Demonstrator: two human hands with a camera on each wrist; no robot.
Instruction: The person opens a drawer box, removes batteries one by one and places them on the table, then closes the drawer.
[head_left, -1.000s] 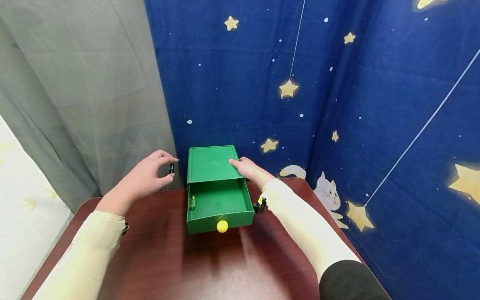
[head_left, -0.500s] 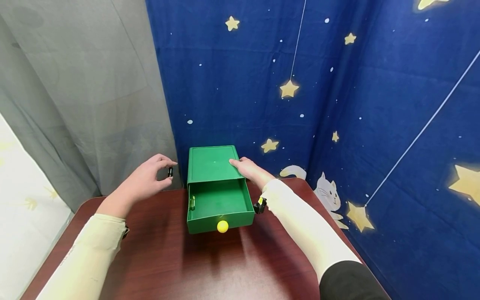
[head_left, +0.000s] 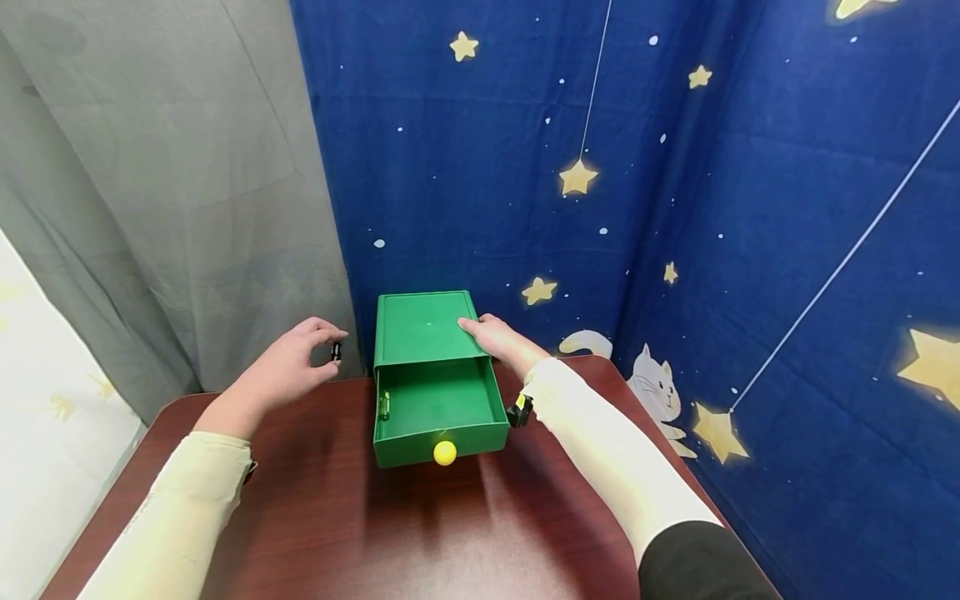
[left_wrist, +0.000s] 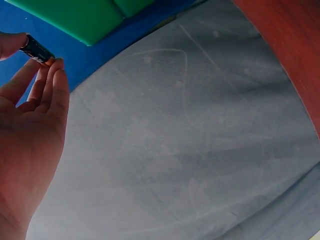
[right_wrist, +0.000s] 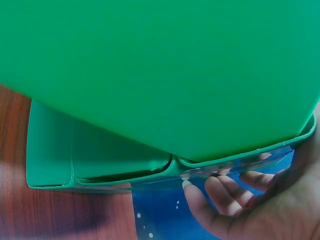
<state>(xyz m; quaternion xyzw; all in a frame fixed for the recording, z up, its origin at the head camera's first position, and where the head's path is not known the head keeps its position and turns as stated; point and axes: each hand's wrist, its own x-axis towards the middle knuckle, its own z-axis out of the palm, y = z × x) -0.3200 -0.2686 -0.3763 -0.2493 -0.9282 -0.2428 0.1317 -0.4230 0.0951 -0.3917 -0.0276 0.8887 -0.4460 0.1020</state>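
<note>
My left hand [head_left: 281,371] pinches a small black battery with a coppery end [left_wrist: 36,48] between thumb and fingertips. It is held in the air to the left of a green drawer box [head_left: 423,325]. My right hand [head_left: 498,337] grips the box by its right side, thumb on the top edge and fingers along the side wall. In the right wrist view those fingers [right_wrist: 220,195] are bent against the green side. The drawer [head_left: 442,396] is pulled out toward me, with a yellow ball knob [head_left: 445,452] on its front. A small yellow-green item [head_left: 384,406] lies inside along the left wall.
The box stands at the back of a dark red-brown table [head_left: 315,517]. Behind it hang a grey curtain [head_left: 187,167] and a blue curtain with stars [head_left: 487,167]. A small black device [head_left: 519,410] sits at my right wrist, close to the drawer's right side.
My left hand has moved slightly down and left with the battery, away from the box. The right hand, box and drawer have stayed put.
</note>
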